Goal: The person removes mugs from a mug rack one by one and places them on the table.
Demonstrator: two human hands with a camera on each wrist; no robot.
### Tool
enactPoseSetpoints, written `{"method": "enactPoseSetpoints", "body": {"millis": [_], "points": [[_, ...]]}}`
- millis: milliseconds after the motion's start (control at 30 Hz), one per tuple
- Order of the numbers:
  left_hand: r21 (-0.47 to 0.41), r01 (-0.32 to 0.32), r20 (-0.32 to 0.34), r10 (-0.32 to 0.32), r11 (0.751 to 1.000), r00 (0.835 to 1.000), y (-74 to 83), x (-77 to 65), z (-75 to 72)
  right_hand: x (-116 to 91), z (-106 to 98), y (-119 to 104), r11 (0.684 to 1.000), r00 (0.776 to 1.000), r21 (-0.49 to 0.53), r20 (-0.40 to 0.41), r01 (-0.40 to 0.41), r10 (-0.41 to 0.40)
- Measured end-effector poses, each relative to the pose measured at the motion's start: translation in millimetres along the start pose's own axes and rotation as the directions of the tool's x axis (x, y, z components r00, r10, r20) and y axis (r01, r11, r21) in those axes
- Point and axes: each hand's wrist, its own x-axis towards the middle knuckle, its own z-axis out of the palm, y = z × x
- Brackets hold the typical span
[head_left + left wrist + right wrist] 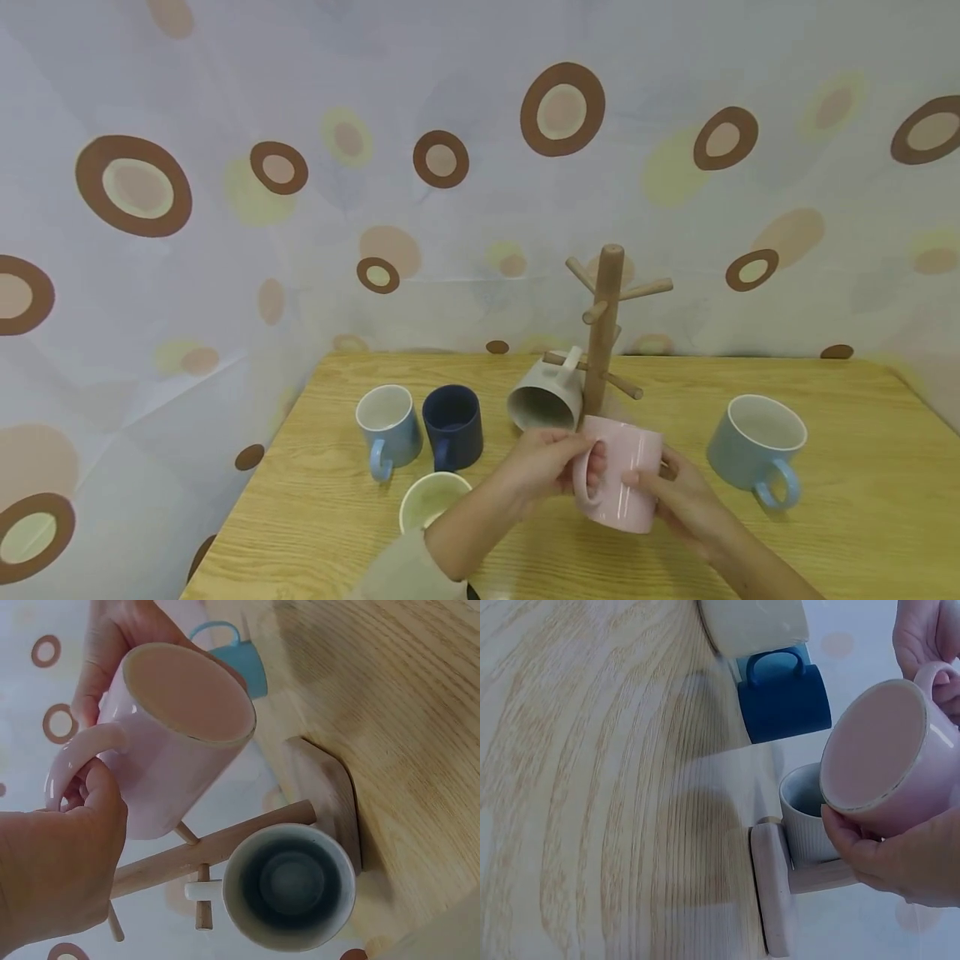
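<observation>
A pink mug [626, 475] is held up in front of the wooden mug tree [604, 333], its handle toward the left. My left hand [551, 458] pinches that handle, the fingers passing through its loop in the left wrist view. From the other side my right hand [686, 500] grips the mug's body, thumb on the near face and fingers behind. The mug's flat base shows in both wrist views. Behind it, a white mug [289, 889] hangs by its handle from a low peg of the tree, its mouth turned outward.
On the wooden table [300, 508] a light blue mug [390, 425] and a navy mug [453, 427] stand at the left. A pale cream mug [427, 496] is partly behind my left forearm. Another light blue mug [738, 454] stands at the right. A patterned cloth [480, 208] hangs behind.
</observation>
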Motion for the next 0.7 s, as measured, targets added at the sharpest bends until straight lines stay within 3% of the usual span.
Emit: {"method": "enactPoseSetpoints", "body": {"millis": [200, 400, 533, 700], "points": [[-0.03, 0.038, -0.018, -0.039, 0.999, 0.999, -3.7, -8.1, -1.4, 2, -4, 1, 0.996, 0.996, -0.076, 0.088, 0.038, -0.031], [-0.101, 0.076, -0.019, -0.078, 0.992, 0.997, -10.9, -20.4, 1.2, -1, -5, 2, 0.984, 0.975, -0.115, 0.191, 0.139, -0.115], [-0.139, 0.069, -0.007, -0.071, 0.988, 0.997, -16.2, -28.6, 2.9, -3, -5, 3, 0.972, 0.951, -0.108, 0.254, 0.209, -0.176], [-0.202, 0.054, 0.008, -0.053, 0.978, 0.999, -25.3, -39.8, 6.6, -4, -6, 3, 0.955, 0.9, -0.046, 0.352, 0.292, -0.258]]}}
